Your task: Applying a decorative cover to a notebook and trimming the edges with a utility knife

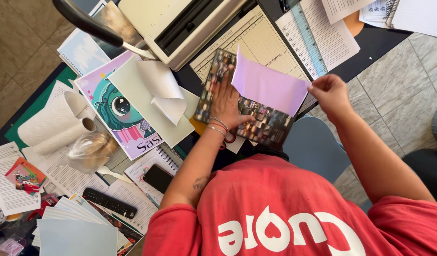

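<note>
Red shirt (pixel 294 208) nearest. Left hand (pixel 230 102) flat, fingers spread, on photo sheet (pixel 266 125); right hand (pixel 330 92) pinches lilac paper (pixel 268 85) corner. Paper probably light, floppy; grip edges.

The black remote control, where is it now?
In the head view, the black remote control lies at lower left, between the stack of pale sheets and the dark phone.
</note>
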